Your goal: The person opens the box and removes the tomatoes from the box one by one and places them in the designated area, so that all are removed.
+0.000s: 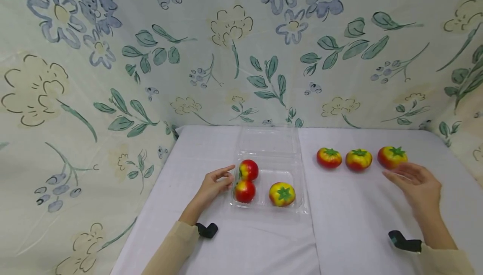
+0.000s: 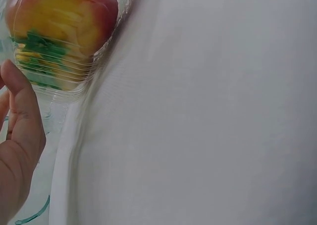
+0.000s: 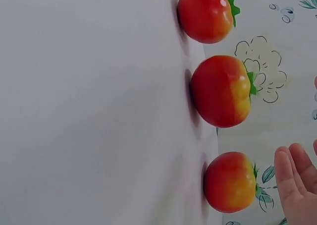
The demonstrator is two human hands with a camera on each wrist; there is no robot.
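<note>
Head view is showing my left hand (image 1: 213, 188) sitting low and left of the middle, right beside a clear box (image 1: 264, 178). Its fingers are bending loosely by the box's left edge, and I cannot tell if they are touching it. The box is lying open just below the middle, with its see-through lid (image 1: 268, 141) lying above it in the frame. Inside, a top red fruit (image 1: 250, 170) is touching a lower red fruit (image 1: 245, 191) on the left side, and a yellow fruit (image 1: 282, 194) is sitting at the lower right. My right hand (image 1: 420, 185) is hovering at the right of the frame, its thumb and fingers spreading apart, close to the end fruit (image 1: 390, 156) in a row of three. I cannot tell if I am touching that one. The middle fruit (image 1: 358, 160) and the first fruit (image 1: 329, 158) are sitting to its left on the white cloth (image 1: 351, 224). In the right wrist view, two of my fingers are lying straight and together at the lower right. A flowery sheet (image 1: 143, 82) is filling the upper part of the head view.
</note>
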